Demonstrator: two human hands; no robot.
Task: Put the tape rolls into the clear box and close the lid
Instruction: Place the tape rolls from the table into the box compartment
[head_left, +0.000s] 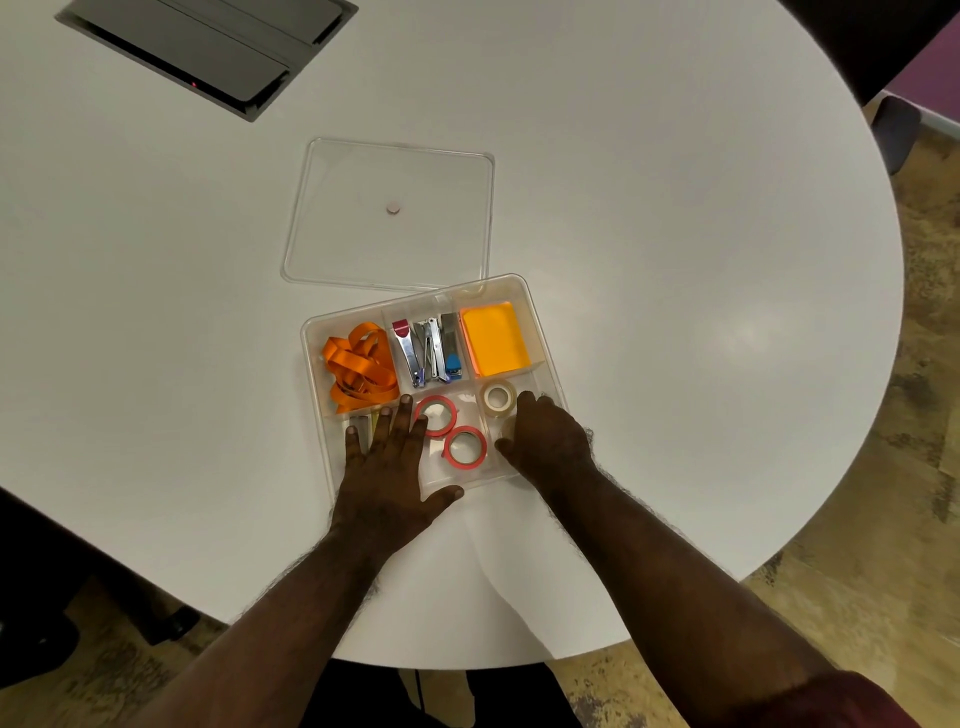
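The clear compartment box (310, 338) sits on the white round table, near its front edge. Two red tape rolls (453, 419) (483, 451) lie flat in its front middle compartment. A pale clear tape roll (486, 399) lies in the front right compartment. My right hand (550, 441) is curled in that same compartment around what looks like another clear roll, mostly hidden under the fingers. My left hand (387, 467) rests flat with fingers spread on the box's front left part. The clear lid (389, 249) lies flat on the table just behind the box.
The back compartments hold an orange ribbon (358, 369), metal staplers and clippers (431, 353) and an orange pad (496, 340). A grey hatch (208, 47) is set into the table at the far left. The table edge curves off at right and front.
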